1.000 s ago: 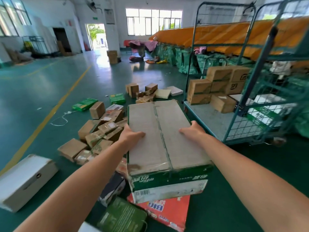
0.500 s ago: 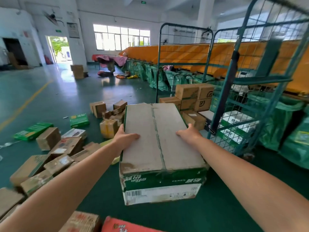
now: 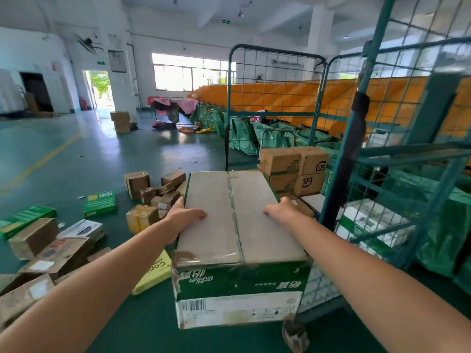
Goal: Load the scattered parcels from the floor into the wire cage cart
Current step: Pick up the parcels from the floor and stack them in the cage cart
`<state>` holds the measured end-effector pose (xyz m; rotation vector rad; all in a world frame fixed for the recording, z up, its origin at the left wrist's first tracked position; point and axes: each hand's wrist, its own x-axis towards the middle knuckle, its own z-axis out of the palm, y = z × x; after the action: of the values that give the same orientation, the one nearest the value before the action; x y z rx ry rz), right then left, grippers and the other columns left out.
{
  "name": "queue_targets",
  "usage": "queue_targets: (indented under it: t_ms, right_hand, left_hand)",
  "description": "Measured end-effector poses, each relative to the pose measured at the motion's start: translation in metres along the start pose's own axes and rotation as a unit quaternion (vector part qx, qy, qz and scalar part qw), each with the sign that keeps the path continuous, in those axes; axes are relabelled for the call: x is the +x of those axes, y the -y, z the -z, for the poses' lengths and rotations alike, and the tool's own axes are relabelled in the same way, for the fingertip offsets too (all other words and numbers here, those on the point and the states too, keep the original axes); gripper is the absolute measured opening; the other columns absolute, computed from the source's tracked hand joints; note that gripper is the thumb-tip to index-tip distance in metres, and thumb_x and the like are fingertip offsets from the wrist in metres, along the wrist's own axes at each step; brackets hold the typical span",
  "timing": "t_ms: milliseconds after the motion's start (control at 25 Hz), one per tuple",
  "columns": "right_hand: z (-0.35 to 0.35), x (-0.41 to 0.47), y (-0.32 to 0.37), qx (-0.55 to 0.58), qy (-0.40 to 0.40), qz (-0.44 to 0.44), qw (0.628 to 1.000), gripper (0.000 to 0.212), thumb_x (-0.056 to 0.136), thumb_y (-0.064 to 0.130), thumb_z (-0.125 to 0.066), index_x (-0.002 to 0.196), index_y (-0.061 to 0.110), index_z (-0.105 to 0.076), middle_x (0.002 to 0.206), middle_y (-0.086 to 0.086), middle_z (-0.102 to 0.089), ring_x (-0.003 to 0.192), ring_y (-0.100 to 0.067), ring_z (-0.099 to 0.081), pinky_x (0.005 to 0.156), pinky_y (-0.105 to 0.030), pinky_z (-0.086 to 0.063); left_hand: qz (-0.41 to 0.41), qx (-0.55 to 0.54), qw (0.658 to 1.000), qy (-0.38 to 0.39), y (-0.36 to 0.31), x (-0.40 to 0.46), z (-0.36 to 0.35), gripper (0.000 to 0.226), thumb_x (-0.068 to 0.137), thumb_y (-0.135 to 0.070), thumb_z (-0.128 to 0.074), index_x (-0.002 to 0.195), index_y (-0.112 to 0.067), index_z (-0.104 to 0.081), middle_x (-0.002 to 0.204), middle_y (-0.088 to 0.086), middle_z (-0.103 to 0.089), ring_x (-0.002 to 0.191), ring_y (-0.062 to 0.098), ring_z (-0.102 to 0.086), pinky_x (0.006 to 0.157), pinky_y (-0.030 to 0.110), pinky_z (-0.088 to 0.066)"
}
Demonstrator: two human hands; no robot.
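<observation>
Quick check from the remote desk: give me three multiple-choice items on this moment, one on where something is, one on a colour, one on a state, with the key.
1. Where do the SF-marked brown cartons stand?
A. Inside the wire cage cart
B. On the floor by the yellow line
C. On the orange chute

2. What colour is the printed band on the near side of the large carton?
A. Red
B. Green
C. Blue

3. How is the large carton held?
A. One hand under it
B. Resting on the floor, untouched
C. Left hand and right hand gripping its opposite sides

Key: 1 A, they sit behind the cart's mesh frame. 2 B, the band above the white barcode label is green. 3 C, a hand grips each side edge, thumbs over the taped top.
</observation>
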<state>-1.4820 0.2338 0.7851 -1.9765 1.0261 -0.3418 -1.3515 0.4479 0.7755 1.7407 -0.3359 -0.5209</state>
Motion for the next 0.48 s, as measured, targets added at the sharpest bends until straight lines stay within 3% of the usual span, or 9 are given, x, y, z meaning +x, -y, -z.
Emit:
queue_targets:
  t_ms: [280,480]
  right_hand:
    - [0.031,0.186,0.002,-0.008,0.016,-0.013,1.0,0.068,0.087,0.027,-0.064,0.142,0.004,-0.031,0.134,-0.016,-0.048,0.113,-0.033,-0.054,0.087,-0.037,-0.047]
    - [0.017,0.316,0.007,-0.019,0.0,-0.059,0.998,0.071,0.086,0.028,-0.065,0.144,0.002,-0.032,0.141,-0.016,-0.044,0.125,-0.033,-0.048,0.103,-0.04,-0.043]
  left_hand:
    - [0.0,0.019,1.0,-0.009,-0.038,0.156,-0.083,0.059,0.078,-0.014,-0.076,0.126,-0.015,-0.043,0.102,0.008,-0.061,0.077,0.022,-0.064,0.05,0.028,-0.051]
    - [0.009,0.03,0.999,0.025,-0.042,0.301,-0.122,0.063,0.079,-0.012,-0.075,0.134,-0.013,-0.044,0.109,0.01,-0.061,0.078,0.022,-0.061,0.054,0.029,-0.049]
